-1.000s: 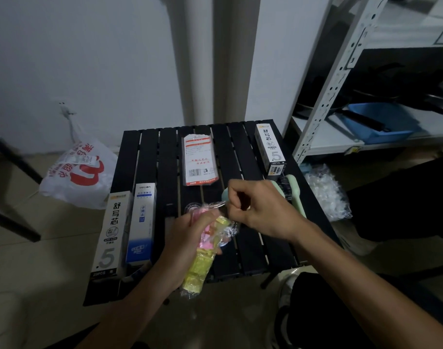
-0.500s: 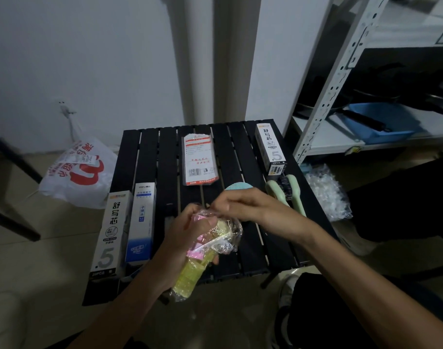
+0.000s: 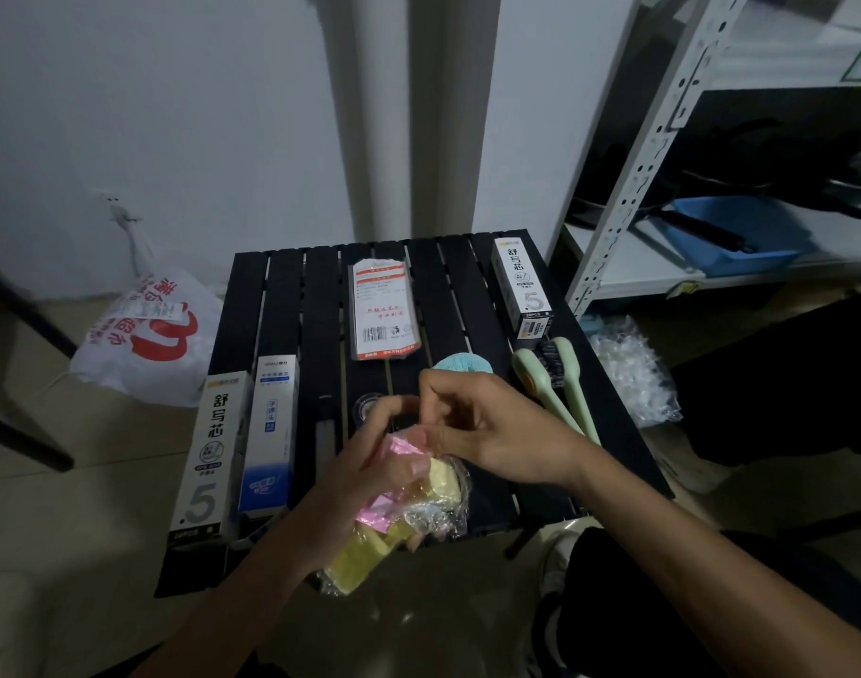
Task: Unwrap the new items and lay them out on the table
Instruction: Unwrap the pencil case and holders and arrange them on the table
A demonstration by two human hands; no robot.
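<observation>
The left hand [image 3: 365, 482] grips a packet [image 3: 355, 560] of yellow and pink pieces over the table's [image 3: 281, 310] near edge, fingers wrapped round its middle so most of it is hidden. Crumpled clear wrap [image 3: 436, 518] bunches at its right side. The right hand [image 3: 487, 433], fingers curled, pinches the packet's far end; whether it holds film or contents is hard to make out. Behind that hand a blue round pad [image 3: 463, 364] shows only its far rim. Two green brushes [image 3: 568, 384] on the right pass partly under the wrist. A small round clear item [image 3: 370, 408] by the left thumb is too dim to identify. Two boxes [image 3: 208, 452] lie on the left, a flat packet [image 3: 382, 305] at far centre, and another box [image 3: 521, 286] far right.
</observation>
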